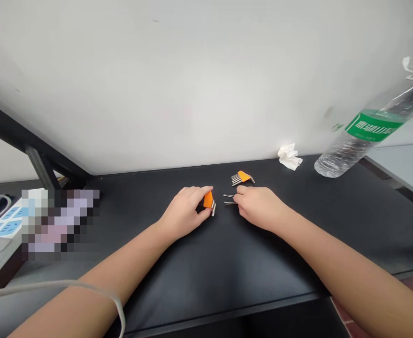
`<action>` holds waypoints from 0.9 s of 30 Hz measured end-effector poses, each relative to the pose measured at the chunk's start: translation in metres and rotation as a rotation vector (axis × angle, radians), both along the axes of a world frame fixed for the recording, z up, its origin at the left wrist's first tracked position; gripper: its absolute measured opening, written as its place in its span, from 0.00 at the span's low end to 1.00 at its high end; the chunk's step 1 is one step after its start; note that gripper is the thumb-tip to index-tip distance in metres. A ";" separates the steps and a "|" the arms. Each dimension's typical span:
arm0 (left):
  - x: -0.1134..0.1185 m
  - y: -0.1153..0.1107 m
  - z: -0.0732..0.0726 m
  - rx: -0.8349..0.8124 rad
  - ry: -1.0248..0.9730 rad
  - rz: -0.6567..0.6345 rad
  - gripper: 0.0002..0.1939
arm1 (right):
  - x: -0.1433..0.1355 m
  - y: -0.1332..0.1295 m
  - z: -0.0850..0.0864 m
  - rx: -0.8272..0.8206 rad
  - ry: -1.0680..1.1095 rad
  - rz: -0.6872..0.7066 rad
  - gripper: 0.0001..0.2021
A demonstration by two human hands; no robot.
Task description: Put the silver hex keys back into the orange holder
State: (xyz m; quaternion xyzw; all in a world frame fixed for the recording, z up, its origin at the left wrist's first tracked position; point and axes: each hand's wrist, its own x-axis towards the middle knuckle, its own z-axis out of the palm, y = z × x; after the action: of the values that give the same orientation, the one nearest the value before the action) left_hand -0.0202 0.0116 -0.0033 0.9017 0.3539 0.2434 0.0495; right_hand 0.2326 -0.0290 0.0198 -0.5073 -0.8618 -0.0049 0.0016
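Observation:
My left hand pinches an orange hex key holder between thumb and fingers, with a few short metal ends poking out on its right side. Just to the right, my right hand is closed at the fingertips over some thin loose hex keys. Their shafts point left towards the holder, and their other ends are hidden by the fingers. Behind the right hand lies a second orange hex key holder, its row of metal keys fanned to the left.
A crumpled white tissue lies by the wall. At the right stands a water bottle with a green label. A power strip and a blurred-out object are at the left. A white cable crosses my left forearm. The tabletop is black.

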 end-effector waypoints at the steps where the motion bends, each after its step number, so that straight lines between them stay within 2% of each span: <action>1: 0.000 0.000 0.000 -0.002 -0.001 0.000 0.23 | -0.001 -0.001 0.001 0.007 0.038 -0.006 0.07; 5: 0.002 -0.002 0.000 -0.006 -0.021 -0.009 0.23 | -0.006 -0.005 0.005 -0.004 0.245 -0.036 0.06; 8: 0.003 -0.004 0.000 -0.013 -0.038 -0.014 0.23 | -0.008 -0.006 0.002 -0.010 0.381 -0.005 0.06; 12: 0.003 -0.005 0.001 -0.020 -0.048 -0.013 0.23 | -0.008 -0.005 -0.003 -0.016 0.505 0.038 0.07; 16: 0.003 -0.004 0.000 0.007 -0.049 -0.023 0.23 | -0.007 -0.004 -0.002 -0.052 0.616 0.051 0.08; 18: 0.002 -0.003 -0.001 0.044 -0.029 -0.029 0.22 | -0.006 -0.004 0.001 -0.176 0.744 -0.004 0.07; 21: 0.002 -0.003 -0.002 0.096 0.020 -0.068 0.22 | -0.005 -0.001 0.002 -0.550 1.024 -0.199 0.04; 23: 0.003 -0.004 -0.003 0.114 0.030 -0.088 0.21 | -0.006 0.001 0.000 -0.763 1.219 -0.299 0.06; 27: 0.007 -0.008 -0.002 0.113 -0.037 -0.094 0.22 | -0.017 0.005 -0.006 -0.917 1.536 -0.391 0.13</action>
State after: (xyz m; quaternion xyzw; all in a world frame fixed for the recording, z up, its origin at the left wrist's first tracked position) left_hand -0.0133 0.0032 -0.0049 0.9140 0.2961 0.2770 0.0162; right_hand 0.2158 -0.0243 0.0135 -0.4589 -0.4404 0.6762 0.3718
